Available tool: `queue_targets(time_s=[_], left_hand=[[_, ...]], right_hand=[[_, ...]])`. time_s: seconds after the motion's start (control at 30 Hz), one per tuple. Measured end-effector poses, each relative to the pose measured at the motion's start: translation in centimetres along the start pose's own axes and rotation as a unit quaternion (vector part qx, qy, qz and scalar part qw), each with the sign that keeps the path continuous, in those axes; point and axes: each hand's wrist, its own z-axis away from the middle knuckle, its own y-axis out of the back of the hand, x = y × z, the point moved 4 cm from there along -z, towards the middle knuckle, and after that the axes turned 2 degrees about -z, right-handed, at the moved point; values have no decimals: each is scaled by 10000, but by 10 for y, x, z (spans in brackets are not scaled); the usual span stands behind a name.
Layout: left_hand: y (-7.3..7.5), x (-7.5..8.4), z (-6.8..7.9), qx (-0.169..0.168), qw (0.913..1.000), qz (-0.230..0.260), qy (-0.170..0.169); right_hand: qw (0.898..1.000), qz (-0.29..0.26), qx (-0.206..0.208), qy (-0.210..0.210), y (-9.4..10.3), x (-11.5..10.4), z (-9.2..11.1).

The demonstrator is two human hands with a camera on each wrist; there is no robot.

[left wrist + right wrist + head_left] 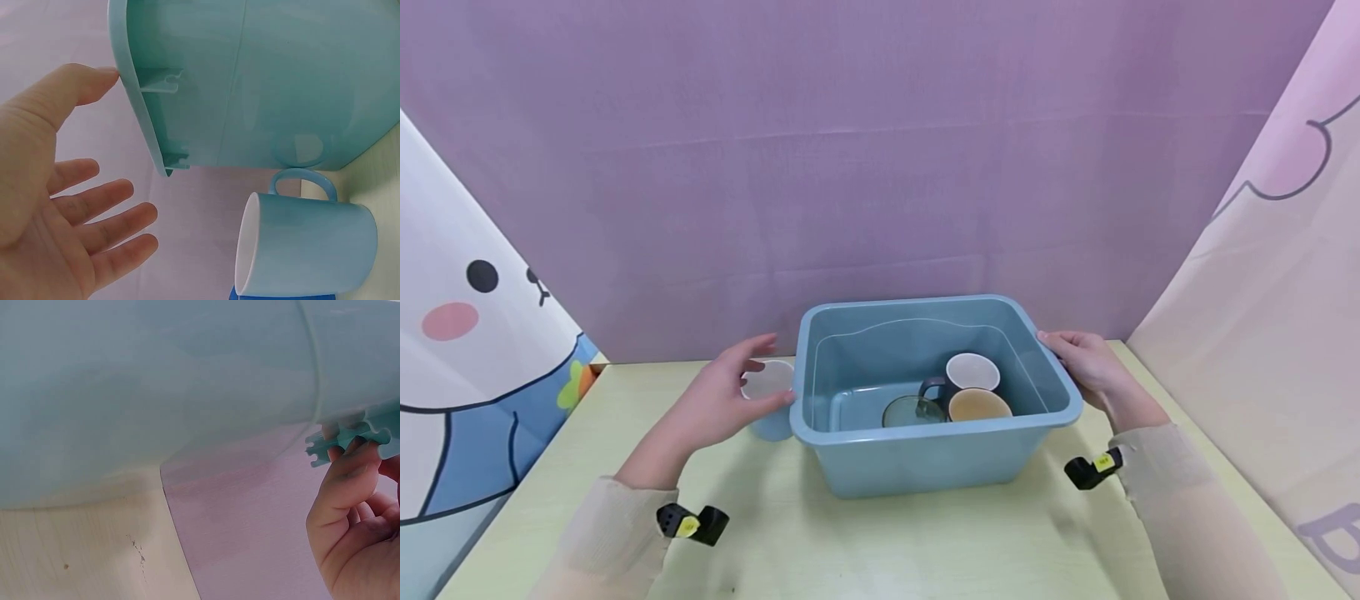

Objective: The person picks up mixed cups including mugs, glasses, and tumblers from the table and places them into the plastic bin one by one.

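Note:
A blue plastic tub (917,462) stands on the table. In it are a dark mug with a white inside (972,372), a cup with a tan inside (980,405) and a clear glass item (912,411), partly hidden by the front rim. My right hand (1086,367) grips the tub's right rim; the right wrist view shows its fingers curled under the edge. At the left end, my left hand (718,400) has its fingers spread, with the thumb tip against the rim. A light blue mug (312,244) stands beside the tub, below that hand, its handle towards the tub.
The pale wooden table (880,554) runs back to a purple cloth (865,167). A printed cloth (467,350) with a cartoon animal hangs at the left, and a pale pink one (1270,350) hangs at the right.

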Motion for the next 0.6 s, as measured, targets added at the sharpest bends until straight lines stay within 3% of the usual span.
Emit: queue_targets(time_s=[0.6], left_hand=[[-5, -14, 2, 132, 9998, 24, 117]], right_hand=[[10000, 23, 12, 31, 0, 1, -1]])
